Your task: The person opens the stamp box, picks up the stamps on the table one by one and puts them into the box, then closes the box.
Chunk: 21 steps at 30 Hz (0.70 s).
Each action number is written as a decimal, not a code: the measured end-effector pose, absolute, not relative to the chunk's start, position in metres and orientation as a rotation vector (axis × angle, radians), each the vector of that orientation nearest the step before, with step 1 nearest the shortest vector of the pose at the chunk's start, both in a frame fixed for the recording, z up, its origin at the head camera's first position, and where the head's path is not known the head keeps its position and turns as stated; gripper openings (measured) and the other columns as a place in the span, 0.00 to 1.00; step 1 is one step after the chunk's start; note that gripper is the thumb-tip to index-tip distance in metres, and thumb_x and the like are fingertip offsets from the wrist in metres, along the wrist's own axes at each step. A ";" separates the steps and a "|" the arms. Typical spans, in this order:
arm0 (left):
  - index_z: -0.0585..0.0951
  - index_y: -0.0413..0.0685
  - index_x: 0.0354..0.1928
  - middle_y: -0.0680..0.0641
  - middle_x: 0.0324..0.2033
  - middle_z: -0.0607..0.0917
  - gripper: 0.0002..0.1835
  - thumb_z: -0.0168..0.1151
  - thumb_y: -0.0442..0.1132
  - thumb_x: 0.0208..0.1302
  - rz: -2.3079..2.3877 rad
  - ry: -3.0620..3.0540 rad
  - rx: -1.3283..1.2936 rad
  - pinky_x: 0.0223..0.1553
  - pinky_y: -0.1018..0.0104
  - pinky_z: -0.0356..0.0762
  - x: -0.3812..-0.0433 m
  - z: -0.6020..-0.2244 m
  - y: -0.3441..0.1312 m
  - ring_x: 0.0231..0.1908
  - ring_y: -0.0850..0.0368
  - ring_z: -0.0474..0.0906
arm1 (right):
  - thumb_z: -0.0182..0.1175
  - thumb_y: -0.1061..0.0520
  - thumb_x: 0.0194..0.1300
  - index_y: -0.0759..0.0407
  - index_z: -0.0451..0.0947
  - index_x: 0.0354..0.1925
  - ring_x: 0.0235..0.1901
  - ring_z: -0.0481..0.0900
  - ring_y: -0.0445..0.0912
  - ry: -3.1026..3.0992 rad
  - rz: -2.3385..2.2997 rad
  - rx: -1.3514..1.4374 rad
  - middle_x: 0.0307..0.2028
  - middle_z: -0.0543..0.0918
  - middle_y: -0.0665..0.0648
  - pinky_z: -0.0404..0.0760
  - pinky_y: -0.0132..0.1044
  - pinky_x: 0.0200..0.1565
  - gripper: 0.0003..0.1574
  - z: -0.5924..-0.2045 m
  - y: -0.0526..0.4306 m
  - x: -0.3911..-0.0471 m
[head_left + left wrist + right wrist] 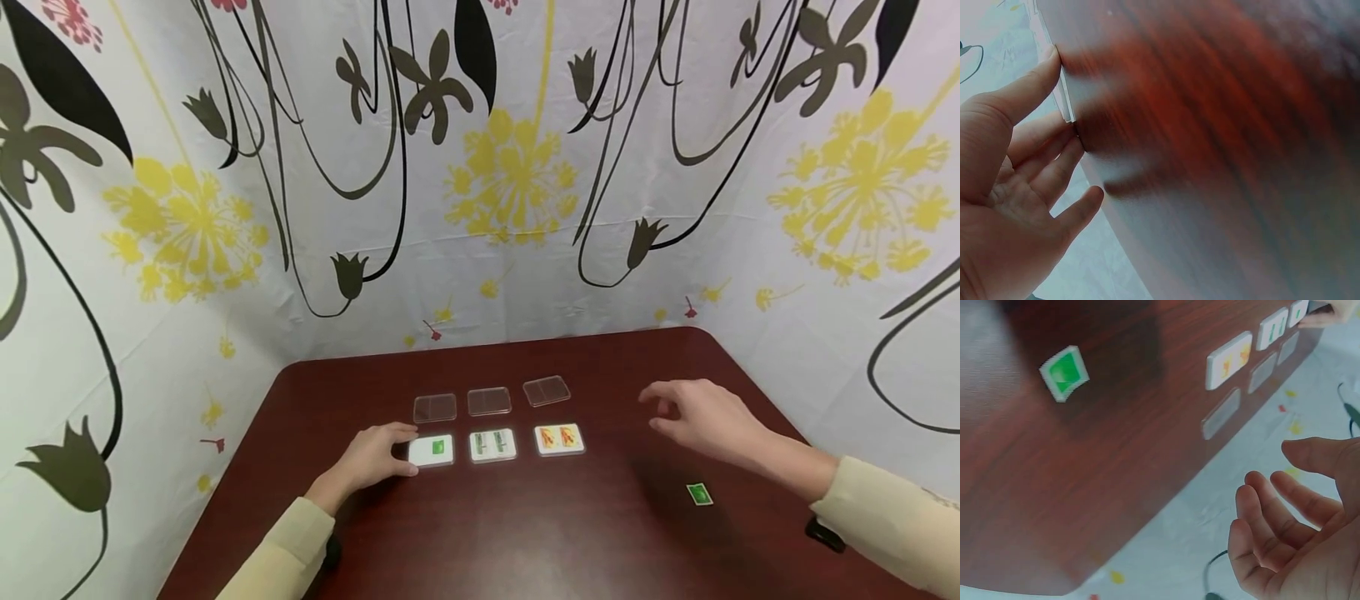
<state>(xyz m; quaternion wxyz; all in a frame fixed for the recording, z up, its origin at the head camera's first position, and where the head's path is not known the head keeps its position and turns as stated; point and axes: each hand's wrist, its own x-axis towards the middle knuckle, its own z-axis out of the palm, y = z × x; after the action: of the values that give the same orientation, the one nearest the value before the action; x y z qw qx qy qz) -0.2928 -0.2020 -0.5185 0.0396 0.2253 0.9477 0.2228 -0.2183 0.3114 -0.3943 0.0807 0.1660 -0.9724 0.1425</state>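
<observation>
A: How did the pieces look, and where?

B: Loose green card [700,494] was small and pale-bordered, lying apart on the dark red bench [510,533], on the near side of the right hand [697,412]. Left case [420,452] was white, with one small green picture right of its middle. Middle case [491,447] carried two greenish pictures, right case [559,439] two orange ones. Three clear flat pieces [489,402] lay in a row just behind.

A: Fingers?

B: Left hand [369,457] gripped the left case at its outer end, thumb at the near edge, forefinger at the far edge, modest spread between. Right hand was raised off the bench, fingers loosely bent, thumb apart from them, nothing held.

A: Anything one view added?

B: Left wrist view caught the palm side: thumb and fingers against the case, which showed only as a thin pale edge. Right wrist view gave the right hand's inner side and a gap between it and the bench. Only the head view took in the patterned cloth [510,283] up behind the bench on both sides.
</observation>
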 end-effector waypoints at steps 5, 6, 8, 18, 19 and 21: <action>0.82 0.48 0.63 0.52 0.63 0.79 0.33 0.78 0.50 0.55 0.691 2.892 0.690 0.60 0.43 0.71 -0.292 -0.517 -0.202 0.64 0.45 0.72 | 0.72 0.54 0.57 0.46 0.83 0.50 0.22 0.71 0.36 -2.966 0.454 0.422 0.28 0.77 0.40 0.68 0.37 0.22 0.20 -0.411 0.334 -0.212; 0.81 0.48 0.63 0.51 0.63 0.79 0.33 0.78 0.50 0.55 0.691 2.892 0.690 0.60 0.42 0.71 -0.292 -0.516 -0.202 0.64 0.45 0.72 | 0.72 0.54 0.58 0.46 0.83 0.51 0.22 0.71 0.36 -2.981 0.460 0.412 0.28 0.77 0.40 0.68 0.37 0.22 0.21 -0.415 0.338 -0.211; 0.81 0.48 0.63 0.51 0.63 0.79 0.33 0.78 0.50 0.55 0.689 2.894 0.691 0.60 0.43 0.71 -0.292 -0.516 -0.202 0.64 0.45 0.72 | 0.72 0.54 0.58 0.48 0.82 0.52 0.21 0.70 0.36 -3.016 0.476 0.391 0.28 0.77 0.41 0.68 0.37 0.21 0.22 -0.424 0.345 -0.208; 0.81 0.48 0.63 0.52 0.63 0.78 0.34 0.78 0.50 0.55 0.707 2.885 0.675 0.59 0.44 0.72 -0.293 -0.517 -0.201 0.64 0.45 0.72 | 0.74 0.53 0.57 0.57 0.78 0.58 0.21 0.71 0.35 -3.092 0.565 0.327 0.28 0.78 0.42 0.69 0.37 0.22 0.31 -0.461 0.372 -0.196; 0.81 0.48 0.63 0.52 0.63 0.78 0.34 0.78 0.50 0.55 0.708 2.885 0.672 0.59 0.44 0.72 -0.293 -0.516 -0.201 0.64 0.45 0.72 | 0.74 0.53 0.57 0.57 0.78 0.57 0.21 0.72 0.35 -3.094 0.580 0.328 0.28 0.78 0.43 0.70 0.37 0.22 0.31 -0.465 0.373 -0.195; 0.81 0.48 0.63 0.51 0.63 0.78 0.34 0.78 0.50 0.55 0.707 2.885 0.671 0.59 0.44 0.72 -0.293 -0.515 -0.201 0.64 0.45 0.72 | 0.74 0.52 0.57 0.57 0.78 0.57 0.23 0.73 0.35 -3.104 0.614 0.324 0.30 0.79 0.45 0.70 0.36 0.24 0.31 -0.472 0.375 -0.192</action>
<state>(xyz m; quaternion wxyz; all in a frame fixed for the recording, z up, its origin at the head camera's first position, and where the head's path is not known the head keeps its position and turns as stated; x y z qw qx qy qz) -0.2926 -0.2008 -0.5154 0.0481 0.2202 0.9463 0.2317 -0.1922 0.3749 -0.4718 -0.0197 0.1019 -0.9757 0.1929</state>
